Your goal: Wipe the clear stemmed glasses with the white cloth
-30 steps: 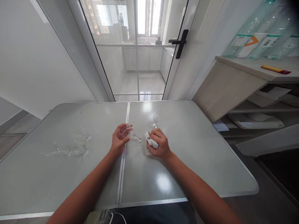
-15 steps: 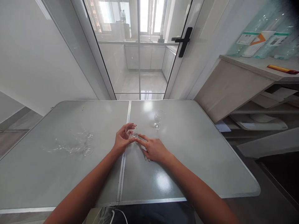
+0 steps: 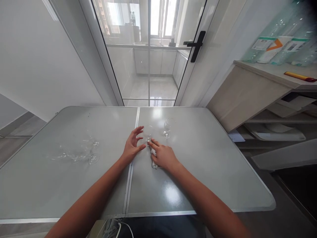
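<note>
A clear stemmed glass (image 3: 148, 131) stands upright just right of the table's seam, in front of my hands. My left hand (image 3: 132, 145) is beside its left side, fingers curved and spread, with nothing in them. My right hand (image 3: 163, 155) lies low on the table with a crumpled white cloth (image 3: 155, 163) under its palm and fingers. Its fingertips reach the foot of the glass. A second stemmed glass (image 3: 167, 127) stands upright farther back to the right.
Several clear glasses (image 3: 92, 158) lie on their sides on the left half of the grey table (image 3: 49, 185). Wooden shelving (image 3: 230, 96) with plastic bottles (image 3: 279, 46) adjoins the right side. A glass door (image 3: 160, 72) stands behind the table.
The glass between my hands has moved slightly right and is now upright. My left hand has come off it and its fingers have spread. More of the cloth shows under my right hand.
</note>
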A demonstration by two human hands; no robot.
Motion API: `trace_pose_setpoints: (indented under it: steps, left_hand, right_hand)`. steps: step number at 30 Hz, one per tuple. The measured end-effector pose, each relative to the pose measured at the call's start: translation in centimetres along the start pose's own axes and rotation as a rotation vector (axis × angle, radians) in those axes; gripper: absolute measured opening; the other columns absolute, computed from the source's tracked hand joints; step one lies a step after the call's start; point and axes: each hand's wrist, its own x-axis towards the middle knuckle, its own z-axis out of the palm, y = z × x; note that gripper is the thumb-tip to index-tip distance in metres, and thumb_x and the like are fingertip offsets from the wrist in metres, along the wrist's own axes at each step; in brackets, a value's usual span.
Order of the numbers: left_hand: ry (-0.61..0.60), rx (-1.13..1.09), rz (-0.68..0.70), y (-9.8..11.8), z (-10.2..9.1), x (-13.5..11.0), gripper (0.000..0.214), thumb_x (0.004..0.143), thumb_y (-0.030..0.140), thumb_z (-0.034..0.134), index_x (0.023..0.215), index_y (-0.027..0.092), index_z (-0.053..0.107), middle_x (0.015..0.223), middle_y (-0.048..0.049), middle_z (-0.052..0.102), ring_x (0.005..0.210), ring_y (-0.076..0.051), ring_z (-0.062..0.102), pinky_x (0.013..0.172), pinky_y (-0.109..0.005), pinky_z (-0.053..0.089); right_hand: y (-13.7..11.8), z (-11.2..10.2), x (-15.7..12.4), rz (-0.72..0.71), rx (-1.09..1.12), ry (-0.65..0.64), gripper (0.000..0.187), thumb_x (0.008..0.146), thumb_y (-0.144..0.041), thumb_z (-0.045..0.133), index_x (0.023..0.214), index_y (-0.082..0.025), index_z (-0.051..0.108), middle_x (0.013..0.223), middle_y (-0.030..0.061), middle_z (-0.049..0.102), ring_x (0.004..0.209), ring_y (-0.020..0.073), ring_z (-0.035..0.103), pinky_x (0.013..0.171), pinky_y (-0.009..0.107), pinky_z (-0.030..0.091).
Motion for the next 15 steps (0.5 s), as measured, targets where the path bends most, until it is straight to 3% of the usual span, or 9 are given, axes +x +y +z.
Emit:
trace_pose_setpoints:
  steps: [4,15]
  left_hand:
    - [0.021,0.065,-0.01,0.0,0.0,0.0,0.069,0.076,0.035,0.089,0.137,0.03,0.058,0.156,-0.0129,0.05,0.134,-0.03,0.05,0.095,-0.037,0.048]
    - [0.035,0.082,-0.031,0.2,0.1,-0.2,0.052,0.079,0.036,0.085,0.124,0.026,0.062,0.15,-0.0134,0.054,0.121,-0.025,0.053,0.086,-0.031,0.047]
  right_hand:
    - [0.9,0.3,0.7,0.131,-0.029,0.033,0.07,0.091,-0.036,0.052,0.16,-0.032,0.038,0.17,0.0043,0.032,0.107,0.0281,0.072,0.083,0.04,0.057]
    - [2.1,0.5,1.2,0.219,-0.074,0.046,0.067,0.094,-0.039,0.049,0.16,-0.032,0.036,0.17,0.0068,0.03,0.105,0.0278,0.073,0.084,0.042,0.057]
